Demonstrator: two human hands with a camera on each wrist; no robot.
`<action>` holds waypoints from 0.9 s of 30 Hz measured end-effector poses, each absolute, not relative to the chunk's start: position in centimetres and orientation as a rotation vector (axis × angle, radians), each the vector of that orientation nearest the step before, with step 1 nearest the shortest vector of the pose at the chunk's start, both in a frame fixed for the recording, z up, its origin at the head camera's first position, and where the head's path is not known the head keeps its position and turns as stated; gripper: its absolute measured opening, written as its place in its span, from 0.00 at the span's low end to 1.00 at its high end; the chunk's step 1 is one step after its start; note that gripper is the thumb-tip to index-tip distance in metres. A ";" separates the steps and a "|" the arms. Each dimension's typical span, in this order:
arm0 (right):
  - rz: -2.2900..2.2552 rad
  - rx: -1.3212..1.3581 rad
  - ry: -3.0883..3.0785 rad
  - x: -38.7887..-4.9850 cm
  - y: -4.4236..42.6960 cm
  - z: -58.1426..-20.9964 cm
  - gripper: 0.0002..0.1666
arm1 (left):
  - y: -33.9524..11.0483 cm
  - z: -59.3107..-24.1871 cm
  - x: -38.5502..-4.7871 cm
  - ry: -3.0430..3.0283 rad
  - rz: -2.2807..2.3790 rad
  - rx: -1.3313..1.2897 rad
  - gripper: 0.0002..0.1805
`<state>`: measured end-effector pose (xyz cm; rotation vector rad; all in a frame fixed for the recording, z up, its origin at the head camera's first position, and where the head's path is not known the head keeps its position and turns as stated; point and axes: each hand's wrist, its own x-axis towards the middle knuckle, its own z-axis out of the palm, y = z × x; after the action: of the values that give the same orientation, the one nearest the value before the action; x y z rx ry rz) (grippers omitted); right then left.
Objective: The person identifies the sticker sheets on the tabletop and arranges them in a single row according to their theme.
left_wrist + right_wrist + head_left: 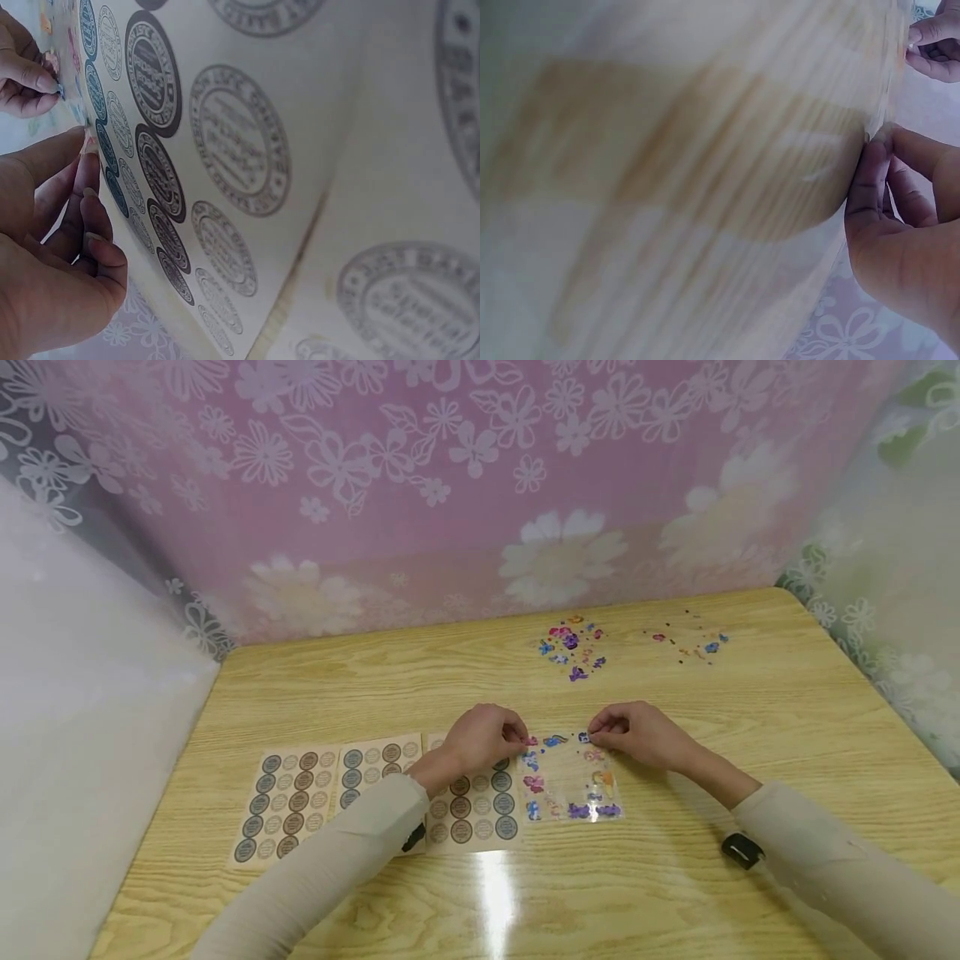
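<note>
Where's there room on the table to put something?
Try the table beyond the right hand, by the right edge, or between the curtain and the sticker sheets. It's crowded around the clear sheet, left hand and both patches of colourful bits.

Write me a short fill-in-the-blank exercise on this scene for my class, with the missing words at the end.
1. The left hand is at the far ____ corner of the clear sheet.
2. Exactly ____ sheets of round labels lie beside it.
3. In the head view, the sparser scatter of colourful pieces lies to the ____ of the denser scatter.
4. The tabletop has a ____-grain pattern.

Missing words: left; three; right; wood.
</note>
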<state>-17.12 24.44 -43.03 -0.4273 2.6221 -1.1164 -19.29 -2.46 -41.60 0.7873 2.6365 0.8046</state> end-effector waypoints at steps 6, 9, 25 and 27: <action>-1.075 -0.426 2.639 -16.9 24.2 -42.8 0.10 | -2.5 -41.6 -19.3 2.630 0.814 0.782 0.04; -1.053 -0.441 2.657 -16.8 24.0 -42.6 0.10 | -2.5 -41.6 -19.3 2.633 0.807 0.790 0.03; -0.922 -0.424 2.735 -16.7 23.3 -41.8 0.12 | -2.4 -41.3 -19.6 2.725 0.627 0.896 0.07; -0.900 -0.432 2.744 -16.7 23.2 -41.7 0.11 | -2.4 -41.2 -19.6 2.735 0.607 0.901 0.07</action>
<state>-16.67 23.22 -41.72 -0.4318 2.7435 -0.9003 -19.60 -2.38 -41.22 0.9014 2.7346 0.6073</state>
